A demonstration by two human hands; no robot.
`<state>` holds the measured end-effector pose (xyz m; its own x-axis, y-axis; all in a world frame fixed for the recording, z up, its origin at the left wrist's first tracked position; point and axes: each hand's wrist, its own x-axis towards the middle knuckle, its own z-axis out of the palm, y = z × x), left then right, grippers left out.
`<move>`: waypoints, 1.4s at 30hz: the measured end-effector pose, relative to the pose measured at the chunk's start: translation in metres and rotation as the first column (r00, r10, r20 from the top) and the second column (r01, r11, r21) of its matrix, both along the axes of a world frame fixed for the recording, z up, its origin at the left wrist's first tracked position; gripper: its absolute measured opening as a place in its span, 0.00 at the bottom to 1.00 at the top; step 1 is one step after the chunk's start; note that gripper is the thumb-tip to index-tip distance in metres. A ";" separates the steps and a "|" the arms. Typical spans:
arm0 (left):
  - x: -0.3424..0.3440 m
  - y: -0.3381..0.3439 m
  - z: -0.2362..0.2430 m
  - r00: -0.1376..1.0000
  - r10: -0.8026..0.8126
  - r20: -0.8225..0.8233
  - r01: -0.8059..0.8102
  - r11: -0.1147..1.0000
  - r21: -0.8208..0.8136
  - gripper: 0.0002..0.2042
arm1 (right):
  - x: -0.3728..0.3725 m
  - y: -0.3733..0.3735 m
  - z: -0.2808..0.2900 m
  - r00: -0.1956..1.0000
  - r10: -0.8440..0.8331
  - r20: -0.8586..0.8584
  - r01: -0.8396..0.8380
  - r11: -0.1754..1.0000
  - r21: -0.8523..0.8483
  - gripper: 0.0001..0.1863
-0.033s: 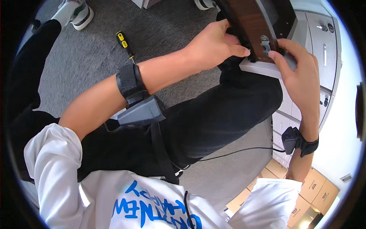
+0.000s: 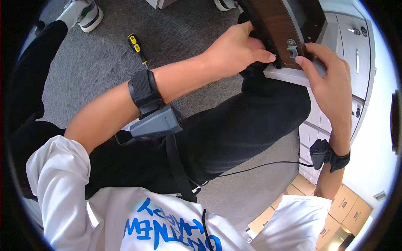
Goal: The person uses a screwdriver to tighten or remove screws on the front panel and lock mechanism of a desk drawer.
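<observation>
A dark brown wooden panel (image 2: 274, 21) with a small metal hinge bracket (image 2: 292, 47) near its lower edge rests at the top, over a pale grey board (image 2: 284, 74). My left hand (image 2: 232, 50) grips the panel's left edge, thumb pressed just beside the bracket. From the right, my right hand (image 2: 331, 79) wraps around the panel's corner, its thumb tip touching the wood right by the bracket. Both wrists carry black straps with small devices. A yellow-and-black screwdriver (image 2: 137, 46) lies on the carpet to the left, apart from both hands.
Grey carpet (image 2: 184, 25) covers the floor. My black-trousered knee (image 2: 251, 121) is raised under the panel. White cabinet fronts with handles (image 2: 356, 50) stand at the right, cardboard boxes (image 2: 343, 205) at the lower right. A white-shoed foot (image 2: 81, 16) is at the top left.
</observation>
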<state>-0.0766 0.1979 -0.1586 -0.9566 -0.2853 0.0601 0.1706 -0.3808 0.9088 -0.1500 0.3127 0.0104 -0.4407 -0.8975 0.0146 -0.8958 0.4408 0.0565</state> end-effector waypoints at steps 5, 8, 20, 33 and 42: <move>0.000 0.000 -0.004 1.000 0.008 -0.023 -0.011 0.993 -0.117 0.22 | 0.001 -0.001 0.002 0.999 -0.031 -0.011 0.032 0.999 0.033 0.12; 0.008 -0.001 0.005 0.990 -0.107 0.089 0.116 0.987 -0.110 0.17 | 0.000 0.001 0.002 0.999 -0.034 0.025 0.034 0.999 0.012 0.12; 0.017 0.016 0.022 0.979 -0.053 0.199 0.031 0.993 0.113 0.13 | 0.000 0.002 -0.002 1.000 -0.023 0.013 0.023 0.999 -0.040 0.13; 0.015 0.021 0.019 0.967 0.230 0.107 -0.182 0.923 -0.338 0.08 | 0.001 0.002 -0.002 1.000 0.010 -0.002 -0.010 0.999 -0.033 0.12; 0.021 0.016 0.021 0.935 0.331 -0.124 -0.340 0.746 -0.573 0.10 | -0.001 0.006 -0.006 0.998 0.052 -0.020 -0.054 0.996 -0.076 0.12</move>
